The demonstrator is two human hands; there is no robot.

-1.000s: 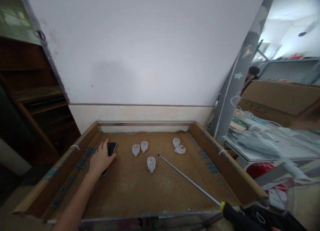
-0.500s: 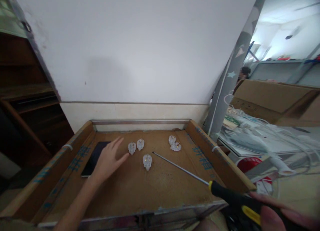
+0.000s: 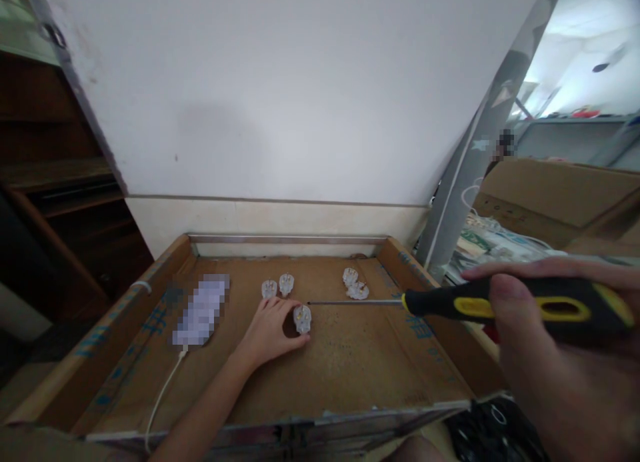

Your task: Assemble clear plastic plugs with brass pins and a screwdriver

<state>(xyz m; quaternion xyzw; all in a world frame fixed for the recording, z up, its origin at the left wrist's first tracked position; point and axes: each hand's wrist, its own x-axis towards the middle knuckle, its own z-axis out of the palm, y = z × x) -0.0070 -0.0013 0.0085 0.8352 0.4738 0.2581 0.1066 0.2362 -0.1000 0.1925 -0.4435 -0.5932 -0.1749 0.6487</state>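
In the head view, my left hand (image 3: 267, 330) rests on the cardboard-lined surface, its thumb and fingers closed around a clear plug (image 3: 302, 320) with metal pins. A black-and-yellow screwdriver (image 3: 470, 303) is gripped in my right hand (image 3: 560, 362). Its shaft points left and lies almost level, the tip close to the right side of the held plug; whether they touch I cannot tell. Two more clear plugs, one (image 3: 269, 289) and another (image 3: 287, 285), sit just beyond my left fingers. Another pair of clear plugs (image 3: 357, 290) lies farther right.
Raised cardboard-covered edges (image 3: 425, 299) border the work surface. On the left lies a phone (image 3: 203, 309), its screen blurred, with a white cable (image 3: 163, 395) plugged in. A white wall (image 3: 300, 115) stands behind. To the right are a cardboard box (image 3: 550, 189) and a person.
My left hand has moved right from beside the phone and closed around the nearest plug. My right hand has risen, bringing the screwdriver nearly level. The phone's dark screen now looks light.
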